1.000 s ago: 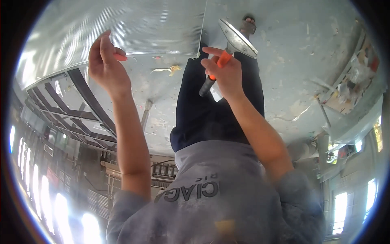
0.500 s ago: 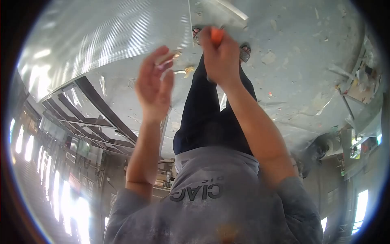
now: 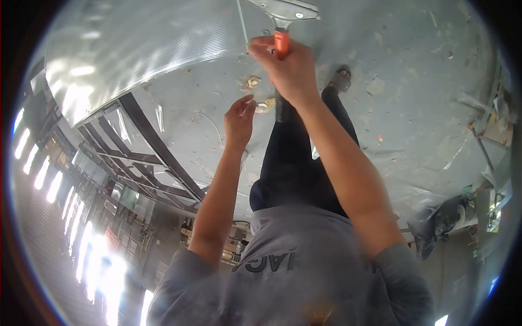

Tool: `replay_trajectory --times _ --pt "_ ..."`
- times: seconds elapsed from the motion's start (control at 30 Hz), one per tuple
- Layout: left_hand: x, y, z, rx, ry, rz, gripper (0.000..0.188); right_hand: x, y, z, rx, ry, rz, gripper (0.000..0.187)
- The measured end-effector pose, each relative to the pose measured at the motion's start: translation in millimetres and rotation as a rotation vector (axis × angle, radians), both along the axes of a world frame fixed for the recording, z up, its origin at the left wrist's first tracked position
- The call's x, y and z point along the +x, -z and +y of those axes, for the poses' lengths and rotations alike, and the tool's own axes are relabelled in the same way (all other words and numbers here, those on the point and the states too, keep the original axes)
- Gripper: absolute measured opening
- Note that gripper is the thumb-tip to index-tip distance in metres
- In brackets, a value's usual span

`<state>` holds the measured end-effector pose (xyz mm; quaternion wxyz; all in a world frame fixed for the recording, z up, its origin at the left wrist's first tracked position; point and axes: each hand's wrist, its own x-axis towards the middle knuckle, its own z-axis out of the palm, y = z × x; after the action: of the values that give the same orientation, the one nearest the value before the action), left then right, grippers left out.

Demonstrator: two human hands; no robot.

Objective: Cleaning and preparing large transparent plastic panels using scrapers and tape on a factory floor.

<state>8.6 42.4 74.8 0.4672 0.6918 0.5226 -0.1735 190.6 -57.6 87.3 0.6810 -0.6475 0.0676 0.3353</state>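
Scraper (image 3: pixel 281 44) is gripped by right hand (image 3: pixel 295 73) near corner of panel (image 3: pixel 163 41). Positioning apparently in hand; steady aim called for. Left hand (image 3: pixel 239 120) loosely curled; any pinch cannot be told.

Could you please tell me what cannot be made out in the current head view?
In the head view:
- Scraper head: partly cut off by the picture's upper edge.
- Scraper handle: its middle is hidden by the right hand.
- Left hand: the fingers are curled and small, so whether they hold anything is unclear.
- Ribbed panel: its far end is cut off by the upper edge.
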Motion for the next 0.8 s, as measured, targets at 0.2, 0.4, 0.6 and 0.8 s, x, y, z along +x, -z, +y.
replay_trajectory --times 0.2,0.4,0.6,0.8 --pt "-126 57 21 0.422 0.453 -0.008 0.034 4 -9 16 -0.072 -0.029 -0.007 0.026" --pt "-179 57 3 0.132 0.289 0.399 0.027 -19 36 25 -0.276 0.160 -0.589 0.030" --pt "-144 32 26 0.370 0.202 0.227 0.017 31 75 21 -0.382 0.528 -0.195 0.035" --pt "-17 -8 79 0.343 -0.129 -0.409 0.023 18 121 -60 -0.735 0.113 -0.447 0.038"
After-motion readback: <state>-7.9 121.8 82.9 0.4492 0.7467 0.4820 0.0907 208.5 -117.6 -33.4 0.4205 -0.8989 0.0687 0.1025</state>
